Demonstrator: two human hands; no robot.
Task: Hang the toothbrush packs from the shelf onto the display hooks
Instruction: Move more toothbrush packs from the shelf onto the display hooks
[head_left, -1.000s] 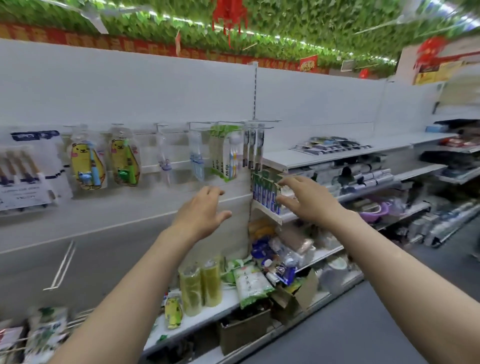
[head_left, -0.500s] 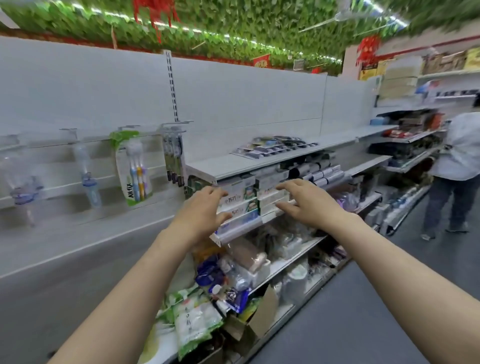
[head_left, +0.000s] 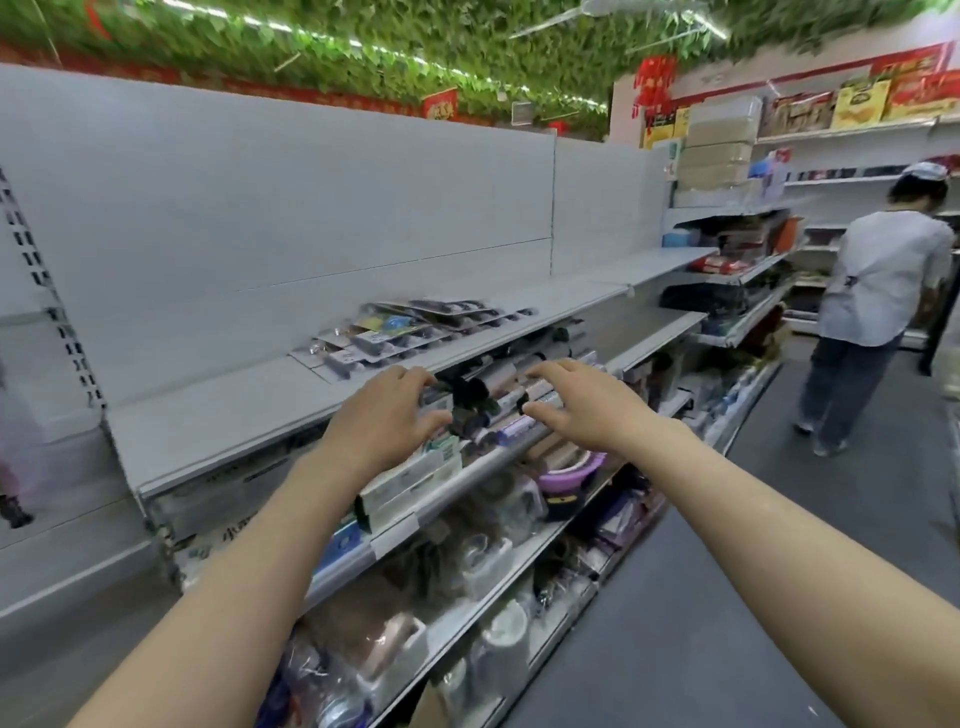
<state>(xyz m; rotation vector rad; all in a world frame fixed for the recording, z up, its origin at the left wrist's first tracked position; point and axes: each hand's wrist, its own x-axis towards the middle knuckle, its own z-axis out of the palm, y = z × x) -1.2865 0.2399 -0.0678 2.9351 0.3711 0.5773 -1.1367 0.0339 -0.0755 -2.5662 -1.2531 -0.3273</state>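
Shop aisle, leafy ceiling (head_left: 363, 47) | grey shelf (head_left: 218, 415) carries flat toothbrush packs (head_left: 410, 327) | left hand (head_left: 384, 415), right hand (head_left: 576, 405) spread, empty, below packs | person (head_left: 878, 306) stands far right

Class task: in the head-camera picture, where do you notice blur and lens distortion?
Head view: wide-angle bending curves the shelf edge and stretches both forearms; the goods under the left hand and right hand are smeared, while the toothbrush packs lie slightly soft.
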